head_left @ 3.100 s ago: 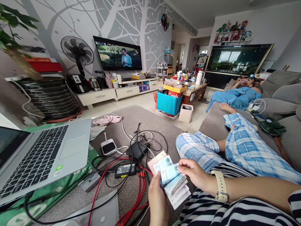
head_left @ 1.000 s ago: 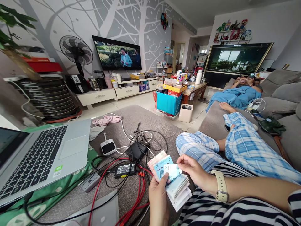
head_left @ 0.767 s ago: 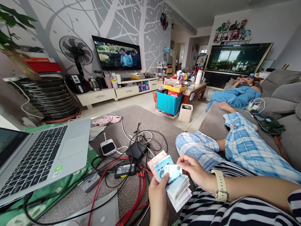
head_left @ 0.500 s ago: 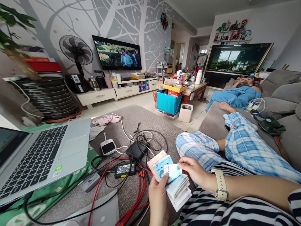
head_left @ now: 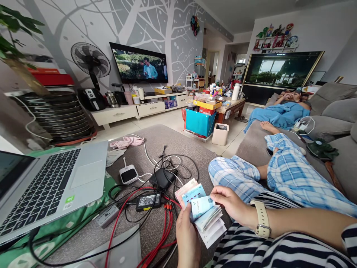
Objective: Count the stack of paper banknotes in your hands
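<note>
Single head-worn view, looking forward and down from seated height, wide in sweep, banknotes (head_left: 202,209) near, just right of lower centre, laptop (head_left: 58,186) close at lower left, television (head_left: 134,63) far off in left background, sofa (head_left: 330,115) stretching away along the right.

Home living room: sofa (head_left: 252,145), wall-mounted television (head_left: 139,62)
</note>
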{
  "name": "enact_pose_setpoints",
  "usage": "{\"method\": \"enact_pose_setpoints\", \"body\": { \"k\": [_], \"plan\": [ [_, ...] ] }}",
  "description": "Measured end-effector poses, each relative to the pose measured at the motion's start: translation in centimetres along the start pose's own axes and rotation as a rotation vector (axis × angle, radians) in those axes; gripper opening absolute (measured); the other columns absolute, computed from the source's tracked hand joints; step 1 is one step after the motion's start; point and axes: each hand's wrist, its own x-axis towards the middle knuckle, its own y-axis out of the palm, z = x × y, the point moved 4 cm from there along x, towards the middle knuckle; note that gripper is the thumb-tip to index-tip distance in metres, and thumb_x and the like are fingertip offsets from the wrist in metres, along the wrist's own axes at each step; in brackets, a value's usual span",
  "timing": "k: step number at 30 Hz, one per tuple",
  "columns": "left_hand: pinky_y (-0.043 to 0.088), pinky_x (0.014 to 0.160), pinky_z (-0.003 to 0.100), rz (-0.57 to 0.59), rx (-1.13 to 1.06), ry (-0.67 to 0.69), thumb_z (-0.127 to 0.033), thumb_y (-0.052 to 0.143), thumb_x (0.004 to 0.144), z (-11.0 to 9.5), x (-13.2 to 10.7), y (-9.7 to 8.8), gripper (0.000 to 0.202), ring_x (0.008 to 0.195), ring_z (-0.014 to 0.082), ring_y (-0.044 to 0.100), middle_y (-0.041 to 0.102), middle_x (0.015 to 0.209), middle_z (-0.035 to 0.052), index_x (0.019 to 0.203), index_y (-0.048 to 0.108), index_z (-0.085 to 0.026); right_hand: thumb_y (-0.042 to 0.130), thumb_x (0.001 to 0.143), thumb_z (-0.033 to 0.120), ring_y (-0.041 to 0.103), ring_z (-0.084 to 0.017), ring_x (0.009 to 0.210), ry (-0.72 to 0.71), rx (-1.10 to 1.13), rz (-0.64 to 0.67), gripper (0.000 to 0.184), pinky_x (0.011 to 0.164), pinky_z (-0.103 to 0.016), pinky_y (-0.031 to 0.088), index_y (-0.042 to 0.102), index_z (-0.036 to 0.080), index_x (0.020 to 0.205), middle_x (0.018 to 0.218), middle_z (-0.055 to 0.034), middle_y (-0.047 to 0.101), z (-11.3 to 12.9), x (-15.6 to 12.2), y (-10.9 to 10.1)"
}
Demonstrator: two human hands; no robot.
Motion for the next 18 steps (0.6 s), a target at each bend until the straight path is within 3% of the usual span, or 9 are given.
{"method": "enact_pose_setpoints", "body": {
  "k": [11,18],
  "plan": [
    [0.053,0.077,0.035,-0.009,0.004,-0.058,-0.024,0.061,0.074,0.03,-0.15,0.18,0.028,0.088,0.0262,0.068,0.071,0.095,0.0139,0.097,0.068,-0.009,0.062,0.079,0.045,0.039,-0.010,0.059,-0.021,0.058,0.041,0.032,0.056,-0.024,0.030,0.055,0.015,0.070,0.062,0.0028,0.047,-0.26,-0.16,0.12],
    [0.054,0.072,0.037,-0.033,0.011,-0.046,-0.025,0.063,0.074,0.06,-0.15,0.19,0.029,0.081,0.0267,0.069,0.071,0.090,0.0138,0.097,0.067,-0.009,0.053,0.086,0.048,0.043,-0.011,0.058,-0.067,0.053,0.072,0.036,0.058,-0.025,0.033,0.056,0.016,0.069,0.064,-0.0012,0.057,-0.01,-0.33,0.20]
  ]
}}
